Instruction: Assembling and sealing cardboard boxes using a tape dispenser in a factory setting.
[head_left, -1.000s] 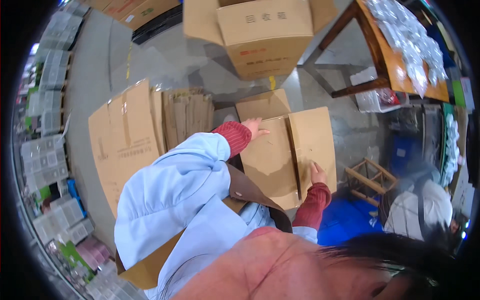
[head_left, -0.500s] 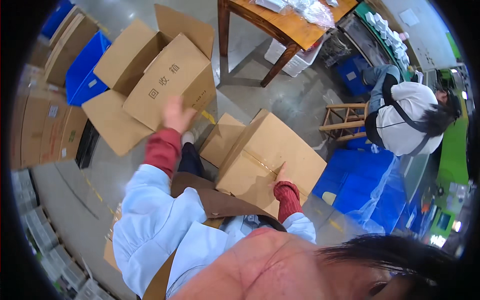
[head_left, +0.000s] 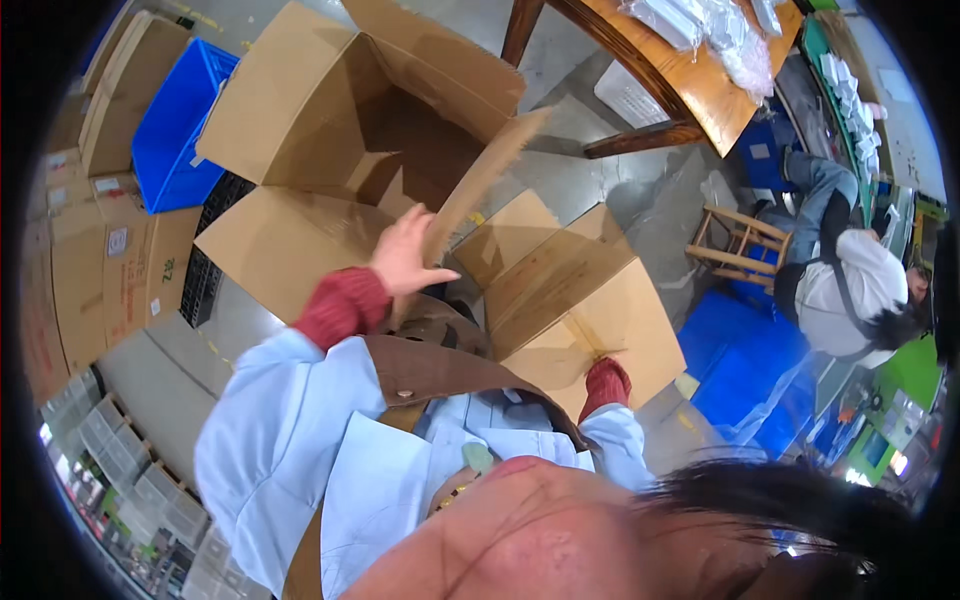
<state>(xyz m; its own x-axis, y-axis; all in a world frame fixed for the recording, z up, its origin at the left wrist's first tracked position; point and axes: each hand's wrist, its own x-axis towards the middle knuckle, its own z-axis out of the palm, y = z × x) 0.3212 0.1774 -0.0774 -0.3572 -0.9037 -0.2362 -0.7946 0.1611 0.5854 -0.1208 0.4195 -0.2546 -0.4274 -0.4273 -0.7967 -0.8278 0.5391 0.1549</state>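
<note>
Left hand: The left hand (head_left: 405,252) is spread, the thumb well away from the fingers. It is at the near flap (head_left: 490,170) of the large carton (head_left: 265,90); whether it presses this flap, I cannot tell.
Right hand: The right hand (head_left: 608,357) is at the smaller carton (head_left: 640,310), mostly hidden by its dark red cuff (head_left: 605,385). I cannot tell if its fingers are spread or closed.
Large carton: It stands in front of the person, a little to the left, with flaps turned outward and the inside visible.
Smaller carton: It is to the right of the large carton and near it, close before the body, with panels folded out.
Clothing: A light blue jacket (head_left: 270,440) and a brown apron (head_left: 450,375).
Left side: A blue bin (head_left: 180,130) is just beside the large carton, and stacked boxes (head_left: 110,270) are near this bin.
Upper right: A wooden table (head_left: 725,110) bears plastic-wrapped items (head_left: 700,30); a white basket (head_left: 630,92) is below.
Right side: A co-worker (head_left: 830,290) in white top is beside a wooden stool (head_left: 738,238); blue sheeting (head_left: 745,350) lies near.
</note>
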